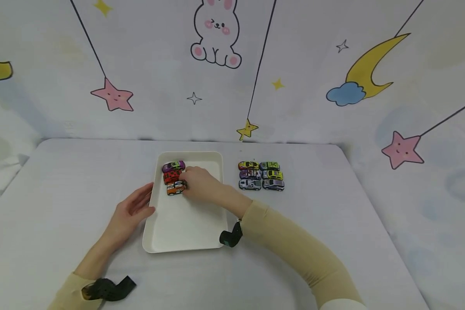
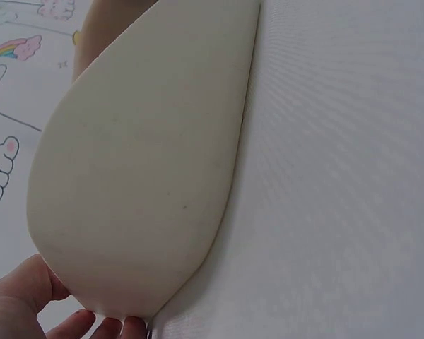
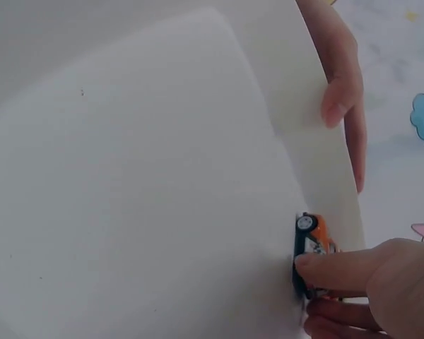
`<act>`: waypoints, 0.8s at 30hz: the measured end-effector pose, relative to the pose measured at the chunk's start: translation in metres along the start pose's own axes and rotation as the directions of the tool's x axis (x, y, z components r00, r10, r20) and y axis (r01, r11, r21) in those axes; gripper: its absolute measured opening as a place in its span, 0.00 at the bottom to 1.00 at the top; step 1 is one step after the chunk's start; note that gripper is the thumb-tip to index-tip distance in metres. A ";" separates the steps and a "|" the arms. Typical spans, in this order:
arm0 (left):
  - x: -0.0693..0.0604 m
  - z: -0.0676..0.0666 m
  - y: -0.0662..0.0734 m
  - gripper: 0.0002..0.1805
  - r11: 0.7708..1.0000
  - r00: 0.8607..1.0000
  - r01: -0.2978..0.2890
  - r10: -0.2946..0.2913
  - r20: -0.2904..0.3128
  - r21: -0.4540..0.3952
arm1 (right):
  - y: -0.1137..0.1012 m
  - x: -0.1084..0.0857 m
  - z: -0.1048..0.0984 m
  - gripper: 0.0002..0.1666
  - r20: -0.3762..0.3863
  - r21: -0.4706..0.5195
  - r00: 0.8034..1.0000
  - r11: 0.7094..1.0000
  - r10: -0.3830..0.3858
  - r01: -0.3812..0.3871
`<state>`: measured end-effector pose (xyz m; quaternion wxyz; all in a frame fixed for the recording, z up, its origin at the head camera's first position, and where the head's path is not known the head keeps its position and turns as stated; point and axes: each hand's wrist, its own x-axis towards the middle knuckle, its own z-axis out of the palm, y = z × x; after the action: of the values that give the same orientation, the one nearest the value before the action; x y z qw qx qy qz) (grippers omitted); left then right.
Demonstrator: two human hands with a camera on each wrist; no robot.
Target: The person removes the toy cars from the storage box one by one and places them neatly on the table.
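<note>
On the table, a white tray holds three toy cars in a column at its far left: a purple-and-green car, a red car and an orange car. My right hand reaches over the tray and pinches the orange car between thumb and fingers. Its wheels face the tray's near part in the right wrist view. My left hand rests against the tray's left side, its thumb at the rim and its fingers along the outer wall.
Right of the tray, several toy cars stand in two columns, among them a silver car, a grey car and a purple car. A white cloth covers the table. Behind it hangs a patterned backdrop.
</note>
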<state>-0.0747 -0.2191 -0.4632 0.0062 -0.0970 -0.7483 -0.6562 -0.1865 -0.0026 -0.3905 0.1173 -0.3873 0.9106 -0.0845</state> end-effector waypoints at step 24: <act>0.000 0.001 0.005 0.34 1.000 1.000 -0.015 0.015 -0.002 -0.010 | 0.009 -0.016 0.001 0.14 -0.054 0.035 0.999 0.999 0.007 -0.005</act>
<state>-0.0734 -0.2172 -0.4587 0.0112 -0.1021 -0.7444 -0.6597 -0.1820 0.0151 -0.3917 0.0996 -0.3800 0.9129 -0.1106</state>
